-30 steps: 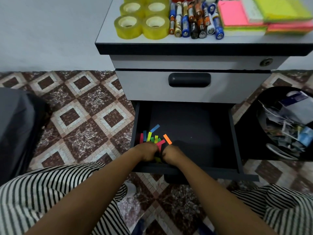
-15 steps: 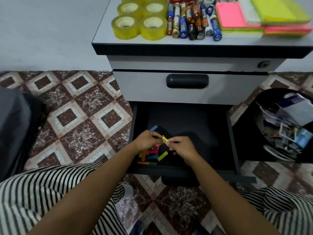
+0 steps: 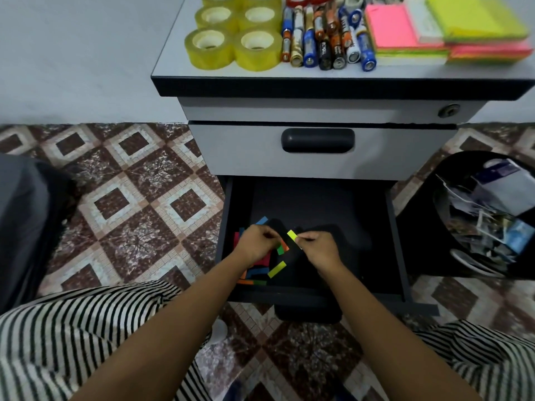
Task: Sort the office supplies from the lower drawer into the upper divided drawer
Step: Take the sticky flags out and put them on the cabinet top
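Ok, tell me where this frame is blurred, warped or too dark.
Head view: sticky note pads at top right smeared; head view: cabinet top edge slightly bowed by the wide lens; head view: lower drawer dim, paper strips yet distinct.

Coloured paper strips (image 3: 277, 269) loose front-left in open lower drawer (image 3: 318, 296); upper drawer (image 3: 246, 151) closed

Beyond the left hand (image 3: 256, 244) and right hand (image 3: 320, 248) stands a pale grey 3-drawer cabinet (image 3: 231, 151) against a pale wall (image 3: 81, 53). To their left lie brown-and-cream diamond-patterned floor tiles (image 3: 139, 198), to their right a round black bin (image 3: 417, 233).
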Tool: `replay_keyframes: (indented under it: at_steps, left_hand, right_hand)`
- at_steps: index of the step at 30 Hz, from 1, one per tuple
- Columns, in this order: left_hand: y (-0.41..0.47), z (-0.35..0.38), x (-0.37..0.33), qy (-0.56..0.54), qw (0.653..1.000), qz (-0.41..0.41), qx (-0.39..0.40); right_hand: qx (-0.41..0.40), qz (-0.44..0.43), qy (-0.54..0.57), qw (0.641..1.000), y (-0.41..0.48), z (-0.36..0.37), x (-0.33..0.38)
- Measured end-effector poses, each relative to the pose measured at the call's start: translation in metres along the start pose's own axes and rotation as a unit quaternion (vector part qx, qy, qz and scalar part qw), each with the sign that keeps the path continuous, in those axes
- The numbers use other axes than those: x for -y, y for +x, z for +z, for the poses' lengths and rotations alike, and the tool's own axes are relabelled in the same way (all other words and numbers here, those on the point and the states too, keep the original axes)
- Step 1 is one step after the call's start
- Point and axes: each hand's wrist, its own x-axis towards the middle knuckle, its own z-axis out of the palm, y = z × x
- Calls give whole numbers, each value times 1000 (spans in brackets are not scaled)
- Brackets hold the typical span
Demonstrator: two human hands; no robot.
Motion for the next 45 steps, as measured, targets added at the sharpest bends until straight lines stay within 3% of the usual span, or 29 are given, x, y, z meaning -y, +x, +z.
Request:
replay_keyframes:
  at_steps: [5, 9, 15, 21, 30, 36, 45]
  left_hand:
    - [5, -7, -4, 191, 980, 60, -8]
    - [11, -9, -1, 282, 957, 65, 3]
    - [11, -4, 8, 351, 934, 61, 12]
    - [8, -1, 12, 350, 934, 62, 26]
    - [6, 4, 12, 340, 934, 75, 75]
    - [2, 11, 11, 417, 902, 75, 77]
    - [0, 15, 9, 384, 914, 76, 109]
  right_hand:
    - [30, -20, -74, 997, 4, 4, 3]
    - [37, -40, -141, 989, 10, 14, 5]
    - [48, -65, -259, 963, 13, 26, 1]
    - [35, -94, -367, 925, 12, 34, 2]
    - [53, -57, -332, 940, 15, 35, 1]
    - [39, -27, -240, 970, 16, 25, 0]
    - [37, -2, -155, 987, 13, 20, 0]
